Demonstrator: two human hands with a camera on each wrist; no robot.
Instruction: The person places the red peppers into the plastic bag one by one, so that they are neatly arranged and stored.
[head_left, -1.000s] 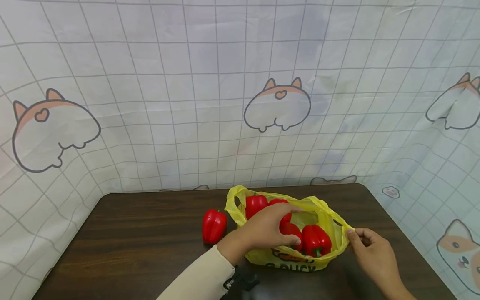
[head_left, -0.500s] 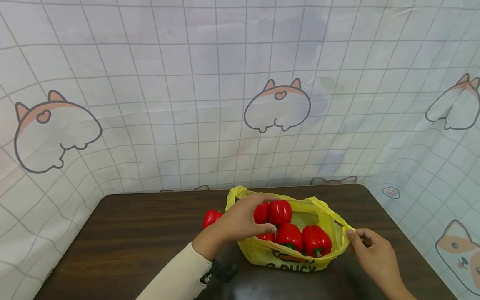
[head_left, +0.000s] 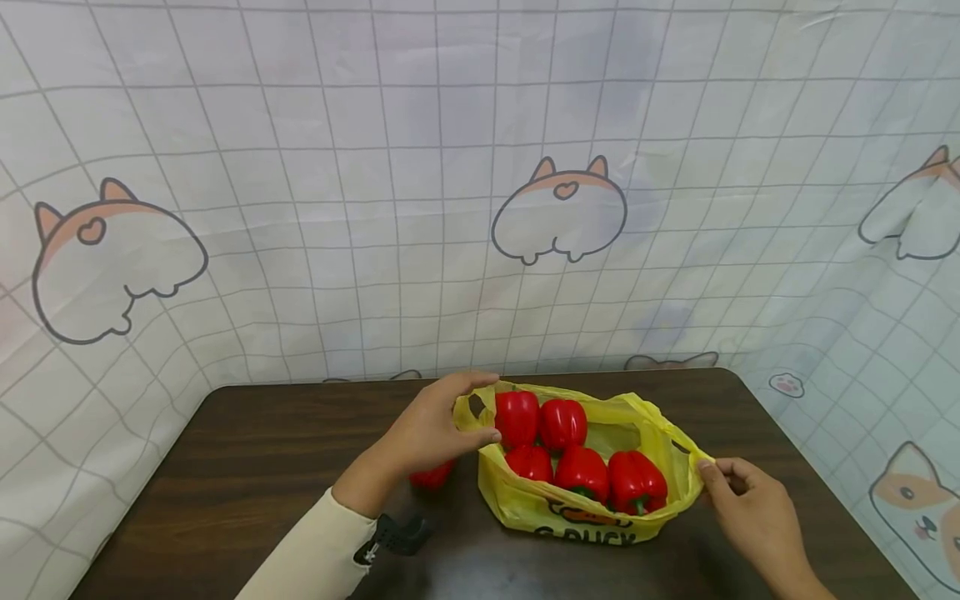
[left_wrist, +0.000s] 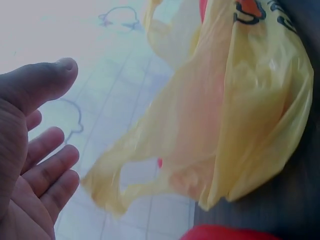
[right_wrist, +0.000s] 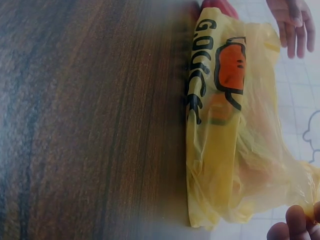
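A yellow plastic bag [head_left: 517, 504] with dark lettering stands on the table, its mouth spread wide. Inside lie several red bell peppers [head_left: 582, 473]. One more red bell pepper [head_left: 432, 476] sits on the table left of the bag, partly hidden behind my left hand [head_left: 431, 429]. That hand hovers at the bag's left handle, thumb and fingers spread; in the left wrist view the handle [left_wrist: 107, 192] is apart from the fingers. At the opposite end my right hand [head_left: 757, 517] pinches the bag's right handle [head_left: 693, 458] between thumb and fingers.
The dark wooden table [head_left: 285, 475] extends left of the bag. Behind and to the right hangs a white gridded cloth [head_left: 360, 208] with cartoon dog prints. A black strap [head_left: 401, 533] is on my left wrist.
My left hand has moved left, from above the peppers in the bag to beside its left handle, and now partly covers the loose pepper. My right hand keeps its pinch.
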